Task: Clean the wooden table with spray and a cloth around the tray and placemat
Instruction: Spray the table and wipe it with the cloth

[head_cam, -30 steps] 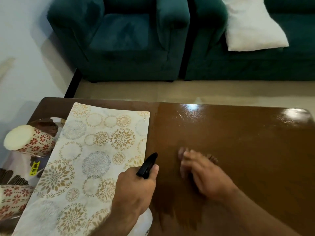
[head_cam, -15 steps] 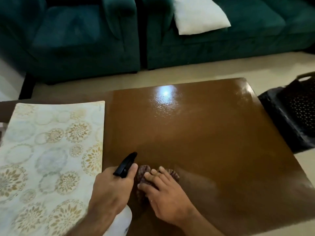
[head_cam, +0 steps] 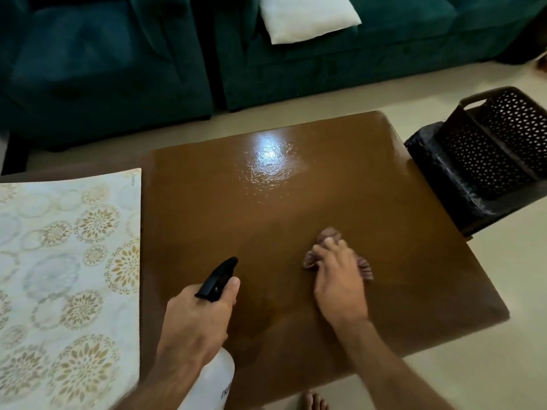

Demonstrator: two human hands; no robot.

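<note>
While the brown wooden bench [head_cam: 296, 202] fills the middle of the head view, a crumpled reddish-brown cloth [head_cam: 327, 236] is pressed flat against its surface by the right hand [head_cam: 339, 284], toward the right part of the top. The fingers of that hand are laid over the cloth rather than curled round it, so the grip is spread, with folds of the cloth showing beyond the fingertips and at both sides of the hand. A spray bottle [head_cam: 213, 377] with a white body and a black nozzle [head_cam: 219, 278] is held by the left hand [head_cam: 196, 324], whose grip is wrapped tight round the neck, the thumb lying along the nozzle; the nozzle is pointed out over the bench. A patterned placemat [head_cam: 68, 276] with gold and grey floral rings is laid on the left part of the bench, just beside the left hand. A bright glare is reflected on the far part of the top. A black perforated basket [head_cam: 488, 155] is seen off the right edge, a teal sofa [head_cam: 355, 63] with a white cushion [head_cam: 307, 16] beyond, and bare toes [head_cam: 313, 402] below the near edge.
</note>
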